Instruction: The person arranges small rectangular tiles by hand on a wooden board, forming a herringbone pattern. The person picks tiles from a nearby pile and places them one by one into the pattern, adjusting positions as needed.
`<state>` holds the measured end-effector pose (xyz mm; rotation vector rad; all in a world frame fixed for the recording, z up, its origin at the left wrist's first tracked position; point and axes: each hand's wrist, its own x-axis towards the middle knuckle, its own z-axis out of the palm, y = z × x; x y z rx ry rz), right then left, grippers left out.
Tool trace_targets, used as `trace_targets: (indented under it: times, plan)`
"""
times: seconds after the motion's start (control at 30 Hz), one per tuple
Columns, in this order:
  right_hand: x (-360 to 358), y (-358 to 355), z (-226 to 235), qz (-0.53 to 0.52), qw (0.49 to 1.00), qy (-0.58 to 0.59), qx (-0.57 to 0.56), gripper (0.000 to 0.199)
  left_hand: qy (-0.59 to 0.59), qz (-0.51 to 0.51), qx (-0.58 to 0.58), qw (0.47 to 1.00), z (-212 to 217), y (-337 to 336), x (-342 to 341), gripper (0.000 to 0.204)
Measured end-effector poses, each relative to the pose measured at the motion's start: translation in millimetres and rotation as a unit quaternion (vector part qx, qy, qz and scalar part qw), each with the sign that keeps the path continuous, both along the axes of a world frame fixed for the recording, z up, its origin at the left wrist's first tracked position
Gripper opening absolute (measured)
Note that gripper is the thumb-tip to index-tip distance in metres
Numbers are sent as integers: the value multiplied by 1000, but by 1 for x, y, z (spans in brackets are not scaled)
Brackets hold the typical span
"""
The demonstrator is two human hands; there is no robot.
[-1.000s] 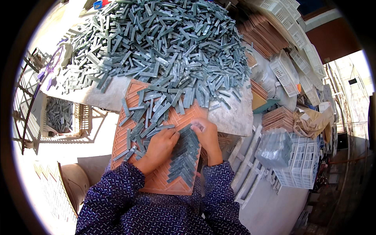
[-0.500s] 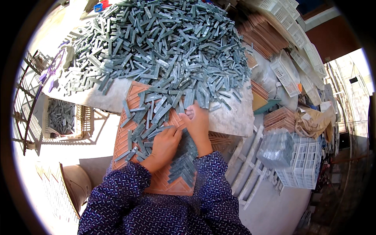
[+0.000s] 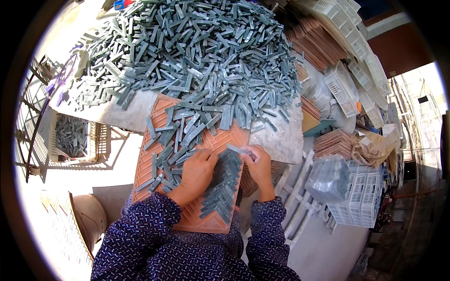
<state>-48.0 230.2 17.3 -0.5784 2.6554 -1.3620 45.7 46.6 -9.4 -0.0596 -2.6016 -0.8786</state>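
Observation:
An orange tray [image 3: 197,224] with slanted herringbone slots lies in front of me, its far end on the table. Dark green-grey stone strips [image 3: 220,192] fill a zigzag band along its right side, while loose strips [image 3: 165,140] lie scattered over its left and far parts. My right hand [image 3: 259,165] pinches one stone strip [image 3: 236,149] between thumb and fingers at the band's far end, by the tray's right edge. Over the middle of the tray, my left hand [image 3: 196,172] is closed with curled fingers; what they hold, if anything, is hidden.
A large heap of stone strips [image 3: 187,51] covers most of the pale table [image 3: 276,143]. At left stands a crate [image 3: 97,143] of strips. White plastic crates [image 3: 355,201], stacked orange trays [image 3: 333,144] and a slatted pallet [image 3: 294,199] are at right.
My right hand has moved from the heap's near edge toward me and rightward, and a pinched strip now shows in it. My left hand has stayed nearly in place.

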Motion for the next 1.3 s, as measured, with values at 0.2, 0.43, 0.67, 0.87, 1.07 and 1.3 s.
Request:
trace_targets:
  times: [0.2, 0.43, 0.67, 0.87, 1.07, 1.3]
  plan:
    - [-8, -5, 7, 75, 992, 102, 12, 17, 7, 21, -18, 1000, -2, 4, 1, 24]
    - [-23, -13, -1, 139, 985, 102, 0, 12, 10, 20, 57, 998, 11, 0, 4, 22]
    - [-41, -32, -5, 178, 979, 74, 65, 13, 12, 28, 68, 997, 4, -9, -7, 20]
    - [-30, -42, 0, 104, 992, 38, 64, 14, -16, 27, 5, 999, 2, -8, -13, 17]
    - [-17, -39, -5, 63, 997, 29, 39, 10, 0, 42, 9, 999, 3, -4, -9, 17]
    - [-16, -35, -1, 56, 997, 57, 2, 10, 21, 40, 43, 998, 6, -5, -6, 16]
